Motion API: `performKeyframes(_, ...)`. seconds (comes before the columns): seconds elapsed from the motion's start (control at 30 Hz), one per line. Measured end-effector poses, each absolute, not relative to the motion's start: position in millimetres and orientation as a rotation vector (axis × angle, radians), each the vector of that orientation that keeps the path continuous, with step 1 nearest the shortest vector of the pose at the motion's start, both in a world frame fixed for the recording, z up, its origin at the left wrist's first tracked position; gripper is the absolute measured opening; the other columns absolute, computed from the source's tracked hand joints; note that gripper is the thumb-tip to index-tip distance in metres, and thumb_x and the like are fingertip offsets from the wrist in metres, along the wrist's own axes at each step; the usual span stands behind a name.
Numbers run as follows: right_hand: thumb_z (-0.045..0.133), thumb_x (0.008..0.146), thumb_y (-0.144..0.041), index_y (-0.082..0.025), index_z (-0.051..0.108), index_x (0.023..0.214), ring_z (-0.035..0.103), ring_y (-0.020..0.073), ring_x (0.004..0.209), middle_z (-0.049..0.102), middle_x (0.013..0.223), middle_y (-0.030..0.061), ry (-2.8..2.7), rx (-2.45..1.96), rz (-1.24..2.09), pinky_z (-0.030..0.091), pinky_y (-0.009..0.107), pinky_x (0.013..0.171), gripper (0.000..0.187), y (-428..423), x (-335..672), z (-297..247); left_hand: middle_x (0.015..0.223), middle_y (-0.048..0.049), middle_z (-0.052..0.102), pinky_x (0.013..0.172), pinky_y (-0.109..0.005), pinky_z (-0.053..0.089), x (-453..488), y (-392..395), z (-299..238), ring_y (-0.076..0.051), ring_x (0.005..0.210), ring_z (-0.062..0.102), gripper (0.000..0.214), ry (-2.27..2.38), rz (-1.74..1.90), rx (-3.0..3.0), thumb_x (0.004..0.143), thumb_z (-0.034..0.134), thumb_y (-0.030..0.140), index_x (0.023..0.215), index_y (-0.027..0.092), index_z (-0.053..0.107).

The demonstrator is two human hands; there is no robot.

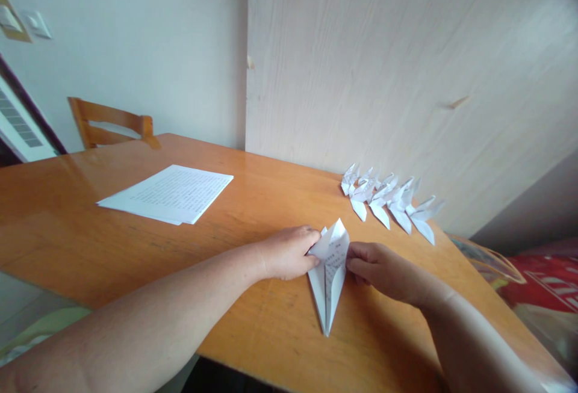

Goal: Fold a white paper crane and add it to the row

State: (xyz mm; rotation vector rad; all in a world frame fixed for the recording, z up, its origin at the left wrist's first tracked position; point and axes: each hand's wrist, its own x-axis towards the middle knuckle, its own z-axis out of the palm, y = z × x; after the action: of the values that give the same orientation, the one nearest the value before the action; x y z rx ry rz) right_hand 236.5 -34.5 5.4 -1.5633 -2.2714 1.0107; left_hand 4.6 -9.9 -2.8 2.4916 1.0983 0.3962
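Observation:
A partly folded sheet of white paper (332,272), kite-shaped with printed text on it, stands just in front of me with its narrow point toward me. My left hand (291,251) pinches its left edge between thumb and fingers. On the opposite side, my right hand (372,263) has its closed fingers on the right edge; its fingertips are partly hidden behind the paper. Beyond my right hand, several folded paper cranes (400,197) stand in a row on the table.
The wooden table (253,200) carries a stack of printed paper sheets (169,194) at the left. Behind it rise a wooden chair (112,121) and a pale board (383,68) against the wall. Past the right edge lies a red bag-like item (542,281).

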Motion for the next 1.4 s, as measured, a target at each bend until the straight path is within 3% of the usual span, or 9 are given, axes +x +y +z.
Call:
performKeyframes(0.3, 0.058, 0.083, -0.03, -0.021, 0.052, 0.071, 0.048, 0.0134, 0.061, 0.058, 0.066, -0.0013, -2.268, -1.68, 0.722, 0.031, 0.025, 0.052, 0.016, -34, 230, 1, 0.093, -0.0008, 0.062, 0.062, -0.025, 0.041, 6, -15, 1, -0.018, 0.081, 0.06, 0.019, 1.139, 0.456, 2.363, 0.077, 0.058, 0.022, 0.09, 0.022, 0.044)
performKeyframes(0.57, 0.055, 0.086, -0.03, -0.02, 0.057, 0.085, 0.05, 0.0136, 0.065, 0.057, 0.073, -0.0016, -2.218, -1.524, 0.836, 0.036, 0.026, 0.058, 0.011, -35, 226, 5, 0.098, -0.0019, 0.063, 0.064, -0.026, 0.042, 5, -15, 1, -0.019, 0.085, 0.06, 0.022, 1.129, 0.446, 2.332, 0.078, 0.058, 0.023, 0.095, 0.023, 0.044)
performKeyframes(0.7, 0.049, 0.09, -0.035, -0.02, 0.055, 0.078, 0.047, 0.0134, 0.065, 0.053, 0.07, -0.0026, -2.164, -1.519, 0.831, 0.035, 0.026, 0.059, 0.02, -33, 224, 5, 0.098, -0.0021, 0.063, 0.065, -0.027, 0.043, 5, -16, 2, -0.019, 0.085, 0.061, 0.022, 1.137, 0.445, 2.337, 0.077, 0.058, 0.022, 0.095, 0.023, 0.044)
performKeyframes(1.03, 0.055, 0.083, -0.037, -0.021, 0.047, 0.066, 0.045, 0.0122, 0.057, 0.051, 0.061, -0.0033, -2.071, -1.672, 0.624, 0.029, 0.025, 0.052, 0.025, -27, 215, -12, 0.099, -0.0023, 0.061, 0.065, -0.027, 0.044, 6, -18, 2, -0.018, 0.083, 0.06, 0.033, 1.16, 0.524, 2.337, 0.077, 0.06, 0.022, 0.103, 0.023, 0.04)
performKeyframes(1.23, 0.055, 0.083, -0.037, -0.021, 0.047, 0.064, 0.046, 0.0123, 0.055, 0.052, 0.058, -0.0031, -2.051, -1.771, 0.573, 0.028, 0.025, 0.051, 0.026, -25, 215, -15, 0.099, -0.0042, 0.056, 0.078, -0.033, 0.046, 8, -20, 5, -0.021, 0.091, 0.056, 0.026, 1.224, 0.559, 2.531, 0.075, 0.065, 0.021, 0.093, 0.022, 0.045)
performKeyframes(1.4, 0.055, 0.083, -0.036, -0.021, 0.048, 0.064, 0.047, 0.0125, 0.057, 0.056, 0.06, -0.0019, -2.059, -1.82, 0.504, 0.028, 0.025, 0.052, 0.025, -27, 214, -16, 0.104, -0.0062, 0.055, 0.088, -0.036, 0.045, 11, -25, 2, -0.022, 0.099, 0.054, 0.017, 1.11, 0.549, 2.695, 0.083, 0.058, 0.016, 0.099, 0.021, 0.057)
